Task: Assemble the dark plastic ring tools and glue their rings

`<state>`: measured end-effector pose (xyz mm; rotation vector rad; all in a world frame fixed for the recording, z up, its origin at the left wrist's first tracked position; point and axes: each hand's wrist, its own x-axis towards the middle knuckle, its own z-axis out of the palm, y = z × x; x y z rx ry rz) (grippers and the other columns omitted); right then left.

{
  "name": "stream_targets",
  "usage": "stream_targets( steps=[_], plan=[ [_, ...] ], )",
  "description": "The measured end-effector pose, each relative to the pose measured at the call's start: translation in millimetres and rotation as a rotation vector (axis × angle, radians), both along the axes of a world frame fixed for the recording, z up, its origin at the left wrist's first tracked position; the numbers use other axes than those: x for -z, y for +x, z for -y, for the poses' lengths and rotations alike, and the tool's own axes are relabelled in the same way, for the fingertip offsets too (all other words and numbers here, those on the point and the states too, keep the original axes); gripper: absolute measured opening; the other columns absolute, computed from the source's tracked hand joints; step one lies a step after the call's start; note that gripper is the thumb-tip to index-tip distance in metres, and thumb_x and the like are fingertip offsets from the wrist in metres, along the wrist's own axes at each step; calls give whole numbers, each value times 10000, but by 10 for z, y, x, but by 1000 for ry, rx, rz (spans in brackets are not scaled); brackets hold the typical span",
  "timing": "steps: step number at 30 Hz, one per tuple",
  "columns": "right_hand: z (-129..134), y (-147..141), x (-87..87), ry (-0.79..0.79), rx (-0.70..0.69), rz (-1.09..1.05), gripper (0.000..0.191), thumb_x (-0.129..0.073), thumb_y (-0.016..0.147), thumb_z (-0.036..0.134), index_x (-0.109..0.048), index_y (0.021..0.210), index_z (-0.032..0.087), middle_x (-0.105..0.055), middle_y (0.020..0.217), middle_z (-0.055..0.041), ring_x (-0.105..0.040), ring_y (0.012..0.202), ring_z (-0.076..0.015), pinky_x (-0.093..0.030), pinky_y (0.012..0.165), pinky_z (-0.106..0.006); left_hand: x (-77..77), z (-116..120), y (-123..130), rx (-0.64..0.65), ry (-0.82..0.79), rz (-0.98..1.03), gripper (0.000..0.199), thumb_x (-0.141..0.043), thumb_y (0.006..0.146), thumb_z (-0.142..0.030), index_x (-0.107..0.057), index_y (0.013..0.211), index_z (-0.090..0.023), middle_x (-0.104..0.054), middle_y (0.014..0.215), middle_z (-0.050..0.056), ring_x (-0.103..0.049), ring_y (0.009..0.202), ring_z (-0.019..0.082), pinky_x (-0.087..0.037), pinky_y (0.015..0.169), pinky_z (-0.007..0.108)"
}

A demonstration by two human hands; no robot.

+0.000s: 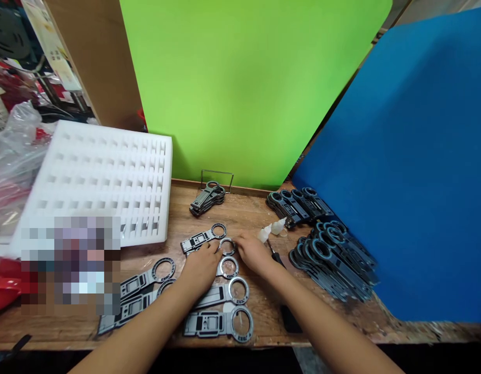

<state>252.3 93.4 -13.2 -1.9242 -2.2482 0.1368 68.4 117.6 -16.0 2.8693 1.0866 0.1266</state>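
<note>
Mid-frame, steady the grey, ring-ended, plastic-looking plate (227, 240) between left hand (202, 264) and right hand (253, 253), both loosely curled, any pinch unclear.

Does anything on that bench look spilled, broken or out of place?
Nothing looks plainly spilled or broken. The untidiest spot is the heap of ring-ended parts on the right: they overlap at uneven angles, unlike the grey parts lined up in the middle. A blocky patch at lower left hides what is behind it.

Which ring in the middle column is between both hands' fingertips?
The second ring from the back: left hand at one side, right hand at the other. One ring lies behind, three in front.
</note>
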Motion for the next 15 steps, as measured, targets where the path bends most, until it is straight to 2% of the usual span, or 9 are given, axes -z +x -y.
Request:
stream_targets(
  steps=[2, 4, 6, 10, 15],
  plan=[
    [144, 17, 6, -2, -21, 22, 350, -413, 876, 157, -616, 1157, 200, -628, 1137, -82, -549, 1042, -203, -396, 916, -302, 14, -41, 22, 59, -5, 7, 392, -355, 867, -102, -540, 1209, -154, -547, 1291, 115, -502, 1162, 235, -438, 945, 368],
    [231, 15, 15, 1, -36, 44, 370, -406, 882, 173, -587, 1205, 198, -603, 1201, -83, -524, 1094, -215, -380, 956, -319, 17, -78, 54, 90, -9, 13, 349, -367, 871, -116, -568, 1155, -132, -581, 1248, 124, -507, 1163, 221, -384, 1002, 359],
    [255, 2, 31, 6, -30, 45, 383, -405, 882, 177, -575, 1224, 195, -583, 1240, -81, -512, 1119, -216, -373, 977, -320, 10, -99, 99, 83, -6, 21, 326, -373, 873, -133, -571, 1132, -134, -618, 1171, 129, -555, 1085, 225, -408, 963, 368],
    [229, -15, 108, 6, 22, -26, 383, -416, 865, 156, -603, 1196, 202, -608, 1213, -72, -538, 1096, -202, -388, 970, -304, -3, -89, 241, 7, 15, 27, 394, -341, 857, -90, -516, 1206, -136, -623, 1064, 140, -589, 960, 240, -461, 839, 383],
    [238, -3, 278, 85, 70, -138, 424, -421, 834, 106, -605, 1201, 212, -628, 1187, -71, -550, 1080, -199, -404, 971, -321, -77, -77, 432, -47, 39, 31, 350, -345, 833, -68, -620, 1048, -83, -591, 1053, 201, -525, 1030, 288, -453, 779, 375]
  ],
)
